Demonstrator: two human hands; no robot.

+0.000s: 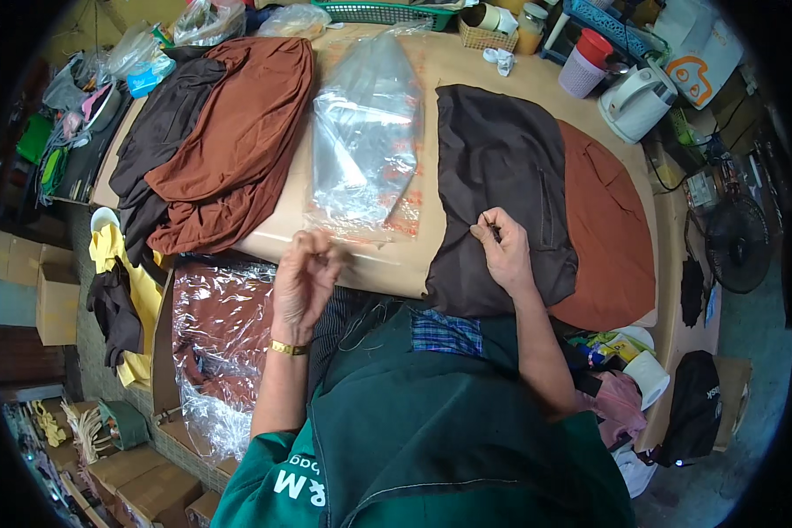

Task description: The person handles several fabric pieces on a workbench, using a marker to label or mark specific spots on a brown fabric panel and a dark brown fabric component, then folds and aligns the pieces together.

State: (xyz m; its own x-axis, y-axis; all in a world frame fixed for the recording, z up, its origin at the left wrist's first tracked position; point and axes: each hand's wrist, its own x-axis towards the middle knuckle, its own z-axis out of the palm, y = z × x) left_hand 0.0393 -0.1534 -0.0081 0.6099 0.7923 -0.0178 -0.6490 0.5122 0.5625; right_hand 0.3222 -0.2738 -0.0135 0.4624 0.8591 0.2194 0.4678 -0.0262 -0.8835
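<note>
My right hand pinches a small dark tool, too small to name surely, over a dark brown and rust fabric piece. That piece lies flat on the right of the table, its dark brown part carrying a slit-like seam and its rust part rounded at the far right. My left hand, a gold-coloured band on its wrist, is raised at the table's front edge with curled, blurred fingers; whether they hold anything is unclear. Just beyond it lies a stack of clear plastic bags with red print.
Rust and dark brown fabric pieces are heaped on the table's left. Below, a carton holds plastic-wrapped rust fabric. A white electric kettle, a lilac basket and a green basket stand along the back. A black fan is at right.
</note>
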